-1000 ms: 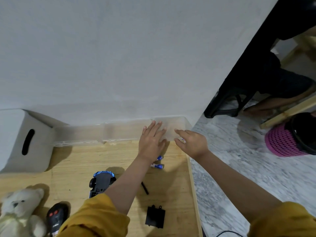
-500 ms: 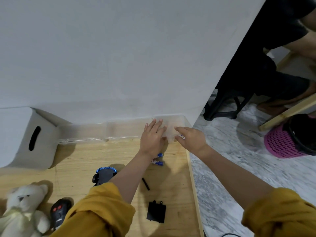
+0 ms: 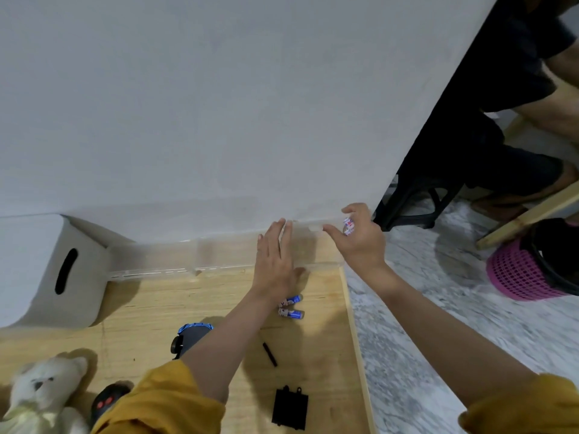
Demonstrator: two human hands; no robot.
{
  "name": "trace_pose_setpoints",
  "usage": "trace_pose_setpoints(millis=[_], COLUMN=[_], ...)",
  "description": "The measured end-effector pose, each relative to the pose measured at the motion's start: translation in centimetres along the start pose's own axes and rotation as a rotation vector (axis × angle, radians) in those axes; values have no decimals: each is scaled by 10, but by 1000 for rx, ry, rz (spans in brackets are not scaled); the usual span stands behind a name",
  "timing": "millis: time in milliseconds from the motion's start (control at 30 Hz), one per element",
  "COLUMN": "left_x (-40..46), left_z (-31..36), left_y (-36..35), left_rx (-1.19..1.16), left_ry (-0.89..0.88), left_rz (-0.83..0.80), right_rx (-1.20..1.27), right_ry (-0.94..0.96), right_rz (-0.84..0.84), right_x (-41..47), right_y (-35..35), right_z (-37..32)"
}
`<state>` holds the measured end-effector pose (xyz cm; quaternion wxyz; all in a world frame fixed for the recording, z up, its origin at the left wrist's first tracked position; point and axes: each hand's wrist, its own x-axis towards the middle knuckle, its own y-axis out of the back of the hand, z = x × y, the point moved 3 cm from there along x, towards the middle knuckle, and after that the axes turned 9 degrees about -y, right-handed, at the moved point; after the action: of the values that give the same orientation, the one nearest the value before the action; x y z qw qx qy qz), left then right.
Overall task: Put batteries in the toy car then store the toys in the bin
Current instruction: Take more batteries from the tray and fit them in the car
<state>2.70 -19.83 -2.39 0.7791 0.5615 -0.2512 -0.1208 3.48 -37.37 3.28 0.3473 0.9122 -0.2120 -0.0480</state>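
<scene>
My left hand (image 3: 275,261) lies flat with straight fingers against a clear plastic box (image 3: 219,255) at the back of the wooden table. My right hand (image 3: 360,239) is raised beside the box's right end and holds a blue-and-white battery (image 3: 348,226) in its curled fingers. Two more batteries (image 3: 291,308) lie on the table just below my left wrist. The blue toy car (image 3: 191,335) lies upside down, partly hidden by my left forearm. Its black battery cover (image 3: 289,408) and a small black screwdriver (image 3: 269,353) lie near the front.
A white storage bin (image 3: 47,277) with a slot handle stands at the back left. A white teddy bear (image 3: 40,396) and a black remote with red buttons (image 3: 106,402) lie front left. The table's right edge (image 3: 354,339) drops to marble floor; a pink basket (image 3: 526,270) and a seated person are beyond.
My right hand has lifted away from the clear box with a battery in its fingers. My left hand has stayed flat on the box.
</scene>
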Motion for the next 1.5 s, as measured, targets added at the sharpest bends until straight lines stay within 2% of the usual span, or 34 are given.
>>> trace_pose_setpoints(millis=[100, 200, 400, 500, 700, 833, 1033, 1067, 1100, 1167, 1267, 1367, 1500], left_x=[5, 12, 17, 17, 15, 13, 7, 4, 0, -5, -9, -8, -4], left_z=[-6, -8, -11, -13, -14, -14, -12, -10, -8, -3, 3, 8, 9], left_y=[5, 11, 13, 12, 11, 9, 1, -2, -3, -6, -3, 4, 10], left_rx=[38, 65, 119, 123, 115, 66, 42, 34, 14, -48, -102, -102, -72], left_ry=[23, 38, 31, 12, 7, 4, -58, -81, -102, -119, -114, -146, -187], left_rz=[-46, -86, -76, -54, -46, -22, -9, 17, 56, 114, 56, 29, 70], right_rx=[201, 323, 23, -87, -96, -19, 29, 21, 0, -77, -159, -180, -258], right_ry=[-96, -110, 154, 233, 191, 247, 357, 377, 395, 421, 425, 429, 482], right_rz=[64, 67, -263, -314, -342, -224, 231, 262, 244, 105, -85, -151, -192], right_x=[2, -7, -11, -7, -4, -13, -38, -39, -39, -38, -39, -43, -47], right_y=[-8, -27, -67, -78, -80, -67, -20, -16, -14, -17, -25, -31, -39], right_z=[-5, 0, 19, 28, 28, 27, 25, 24, 24, 26, 33, 37, 40])
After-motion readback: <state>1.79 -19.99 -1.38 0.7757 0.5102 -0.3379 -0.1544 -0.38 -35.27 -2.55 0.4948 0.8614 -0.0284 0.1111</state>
